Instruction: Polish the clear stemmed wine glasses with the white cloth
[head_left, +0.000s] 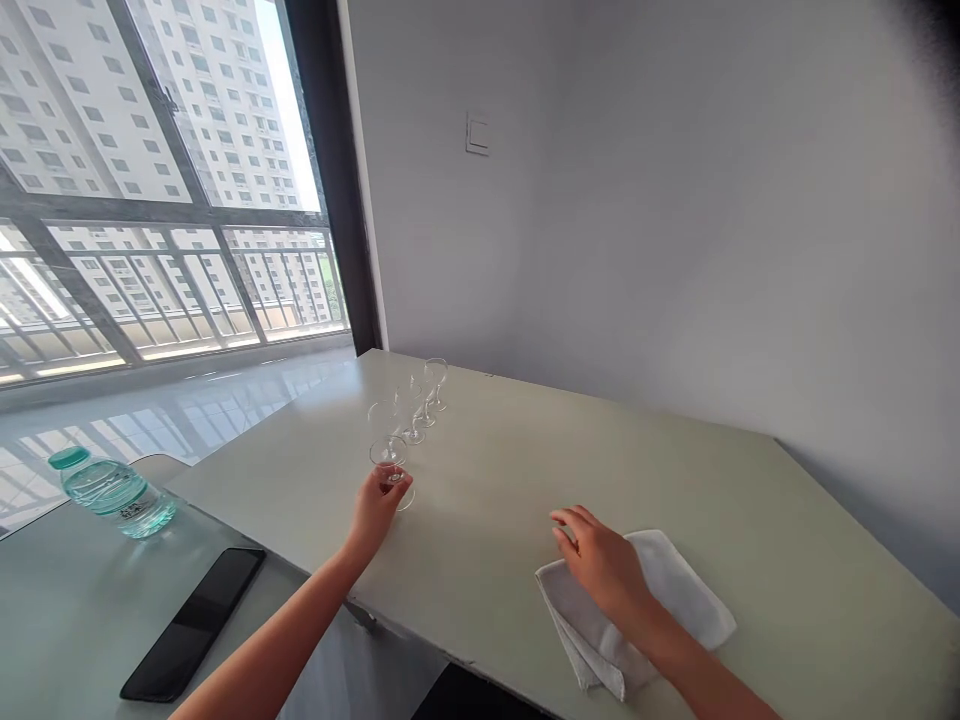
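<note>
My left hand point(380, 507) is closed round the nearest stemmed glass point(388, 452), which stands at the near end of a row on the pale table point(480, 470). Behind it, several more clear stemmed glasses point(436, 374) run back toward the window side. My right hand point(600, 552) hangs over a folded white cloth point(679, 590), its fingers apart and slightly curled, holding nothing.
On a lower glass-topped surface point(52, 610) at the left are a water bottle with a green cap point(112, 490) and a black phone point(193, 625). A grey wall point(675, 220) borders the table's far side.
</note>
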